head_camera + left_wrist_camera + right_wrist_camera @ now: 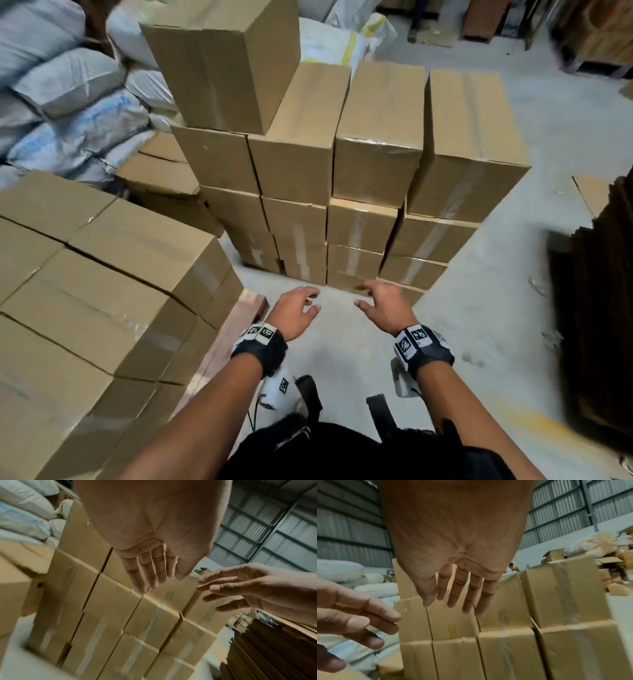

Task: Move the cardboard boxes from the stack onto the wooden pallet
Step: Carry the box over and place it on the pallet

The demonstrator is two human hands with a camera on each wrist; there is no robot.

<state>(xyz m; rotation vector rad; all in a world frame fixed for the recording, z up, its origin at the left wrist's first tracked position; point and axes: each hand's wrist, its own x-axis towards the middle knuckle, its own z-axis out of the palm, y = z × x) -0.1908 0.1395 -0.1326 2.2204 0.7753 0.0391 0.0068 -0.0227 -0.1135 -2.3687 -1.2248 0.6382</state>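
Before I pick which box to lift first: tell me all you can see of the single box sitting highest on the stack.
The top box is plain brown cardboard, shut, with clear tape along its seam. It sits alone above the left end of the stack, resting on the boxes beneath and turned slightly askew to them. Neither hand touches it.

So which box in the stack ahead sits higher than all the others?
The far-left box: it alone rests a layer above the rest, on the stack's left column. The other three columns end level, one layer lower, with nothing on top.
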